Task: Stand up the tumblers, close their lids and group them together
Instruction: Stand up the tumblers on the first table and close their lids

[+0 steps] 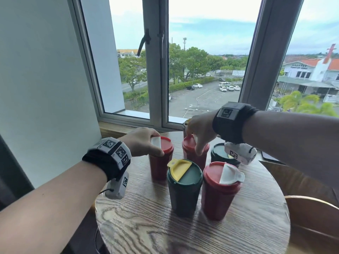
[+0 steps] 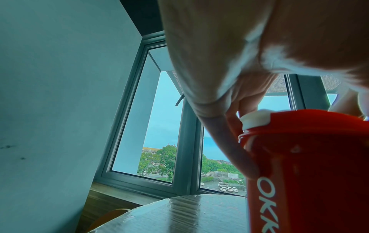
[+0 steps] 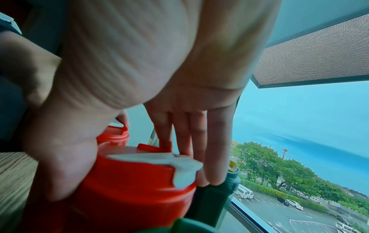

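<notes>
Several tumblers stand upright in a cluster on the round wooden table [image 1: 146, 226]. My left hand [image 1: 146, 143] grips the lid of the back-left red tumbler [image 1: 160, 167], fingers over its white flap [image 1: 156, 142] and thumb on the rim. In the left wrist view the thumb [image 2: 229, 149] runs down the red tumbler [image 2: 309, 165]. My right hand [image 1: 197, 140] holds the middle red tumbler [image 1: 190, 153] from above, thumb in front, fingers [image 3: 189, 138] behind its lid, white flap [image 3: 159, 159] lying flat. A green tumbler [image 1: 184, 189] with a yellow flap and a red tumbler [image 1: 218, 193] stand in front.
A dark green tumbler [image 1: 219, 155] stands at the back right under my right wrist. Another one [image 1: 185, 123] is mostly hidden behind my right hand. The window sill [image 1: 113, 130] runs just behind the table. Wooden chair backs [image 1: 311, 217] curve along the right.
</notes>
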Action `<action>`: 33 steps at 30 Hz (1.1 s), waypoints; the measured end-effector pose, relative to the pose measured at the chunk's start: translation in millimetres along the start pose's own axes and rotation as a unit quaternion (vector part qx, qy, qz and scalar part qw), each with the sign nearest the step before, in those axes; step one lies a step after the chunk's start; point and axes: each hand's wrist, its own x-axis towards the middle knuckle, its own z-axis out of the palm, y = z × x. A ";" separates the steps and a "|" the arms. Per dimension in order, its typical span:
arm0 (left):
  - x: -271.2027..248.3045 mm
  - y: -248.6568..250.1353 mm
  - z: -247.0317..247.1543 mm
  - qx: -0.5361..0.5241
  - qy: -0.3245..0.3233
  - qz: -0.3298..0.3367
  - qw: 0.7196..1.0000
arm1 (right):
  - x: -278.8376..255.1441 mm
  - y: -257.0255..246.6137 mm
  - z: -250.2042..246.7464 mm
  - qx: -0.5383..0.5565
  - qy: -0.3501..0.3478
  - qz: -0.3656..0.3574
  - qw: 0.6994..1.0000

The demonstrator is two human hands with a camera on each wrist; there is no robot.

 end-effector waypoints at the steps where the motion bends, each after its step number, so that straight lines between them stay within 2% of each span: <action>1: 1.4 3.6 0.7 0.002 0.001 0.004 1.000 | -1.3 1.0 0.3 0.003 0.002 0.010 1.000; 11: 18.8 28.9 9.7 -0.003 0.003 0.016 1.000 | -14.6 2.7 -0.8 0.042 0.014 0.062 0.997; 19: 20.6 31.7 10.2 -0.045 -0.010 0.001 0.999 | -6.2 8.2 3.0 0.057 -0.001 0.050 0.997; 25: 22.6 34.6 14.3 -0.018 -0.006 0.011 1.000 | -4.9 11.9 7.0 0.038 -0.015 0.063 0.997; 30: 19.1 33.3 13.3 0.010 -0.026 0.004 1.000 | -9.6 23.1 3.9 0.052 0.010 0.065 0.997; 33: 4.5 36.2 10.1 0.018 0.008 0.030 0.999 | -32.8 35.5 -5.0 0.098 0.054 0.059 0.992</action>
